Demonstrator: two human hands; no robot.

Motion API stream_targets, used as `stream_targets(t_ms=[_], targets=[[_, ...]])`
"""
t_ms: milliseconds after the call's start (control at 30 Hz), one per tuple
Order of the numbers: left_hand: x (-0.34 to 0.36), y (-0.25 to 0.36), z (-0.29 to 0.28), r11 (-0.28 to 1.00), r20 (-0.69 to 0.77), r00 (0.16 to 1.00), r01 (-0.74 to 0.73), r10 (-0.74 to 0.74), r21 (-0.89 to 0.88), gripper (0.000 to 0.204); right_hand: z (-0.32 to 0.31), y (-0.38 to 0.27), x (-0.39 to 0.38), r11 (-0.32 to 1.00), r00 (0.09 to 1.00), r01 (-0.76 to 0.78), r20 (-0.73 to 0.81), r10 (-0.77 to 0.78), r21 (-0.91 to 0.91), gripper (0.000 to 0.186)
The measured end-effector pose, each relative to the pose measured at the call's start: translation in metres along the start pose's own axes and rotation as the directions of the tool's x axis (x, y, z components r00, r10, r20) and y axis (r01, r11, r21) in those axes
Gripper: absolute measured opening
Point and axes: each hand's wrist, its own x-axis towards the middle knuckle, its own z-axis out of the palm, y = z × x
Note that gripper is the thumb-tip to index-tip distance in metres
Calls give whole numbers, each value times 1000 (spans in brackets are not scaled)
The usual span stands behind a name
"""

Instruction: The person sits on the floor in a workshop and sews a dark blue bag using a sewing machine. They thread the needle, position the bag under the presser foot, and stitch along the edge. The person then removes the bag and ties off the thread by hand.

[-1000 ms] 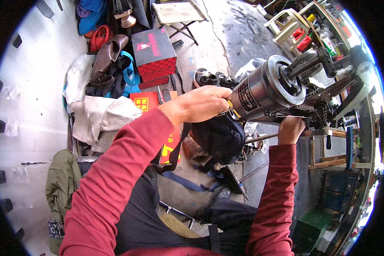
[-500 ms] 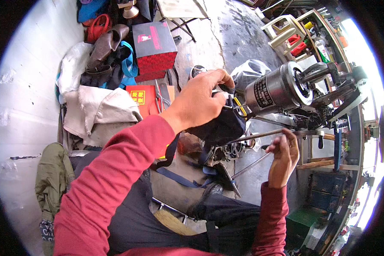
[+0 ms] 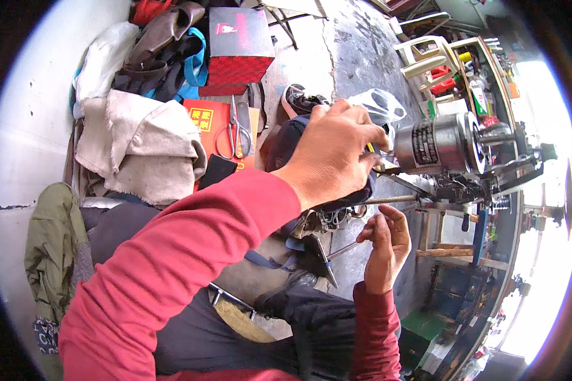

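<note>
In the head view, the person's 2 hands work at the left end of a metal machine [image 3: 451, 146], which stands to the right, its cylinder lying sideways with a dark plate on it. The left hand [image 3: 333, 149] reaches over a dark bag [image 3: 353, 198], its fingers bent beside a small yellow part [image 3: 370, 148] next to the machine's end. Whether those fingers grasp the part or the bag's edge cannot be told, since the back of the hand hides much of the bag. The right hand [image 3: 388, 249] is raised on the near side of the machine, well apart from the left hand, fingers half curled and thumb up; whether anything thin sits between its fingertips cannot be told. A rod [image 3: 394, 199] runs toward the machine just beyond the right hand.

To the left, scissors [image 3: 234, 130] lie on a red sheet [image 3: 200, 114], with a beige cloth [image 3: 143, 146] just beside it. Farther off stand a black-and-red box [image 3: 240, 60] and, to its left, a brown boot [image 3: 165, 32]. Beyond the left hand are a dark shoe [image 3: 305, 100] and a clear plastic bag [image 3: 381, 105]. A cream chair [image 3: 426, 57] stands far right, near a shelf [image 3: 480, 70]. An olive jacket [image 3: 54, 228] lies near left.
</note>
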Motion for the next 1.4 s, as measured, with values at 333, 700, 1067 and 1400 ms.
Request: stream_targets(t_ms=[333,700,1067,1400], targets=[[-6,3,-5,997,-64,997,37,-32,72,4,28,-13,-2,1000,1000,11,6,-11,17,22],[-29,27,-35,946,331,896,323,-297,-26,12,67,-32,17,978,999,-46,4,46,204,24],[12,-10,-31,977,92,982,177,-166,-123,24,52,-30,12,910,990,-115,-33,139,399,12],[33,-16,-2,779,315,934,321,-166,-539,15,44,-35,14,954,988,-147,79,130,261,16]])
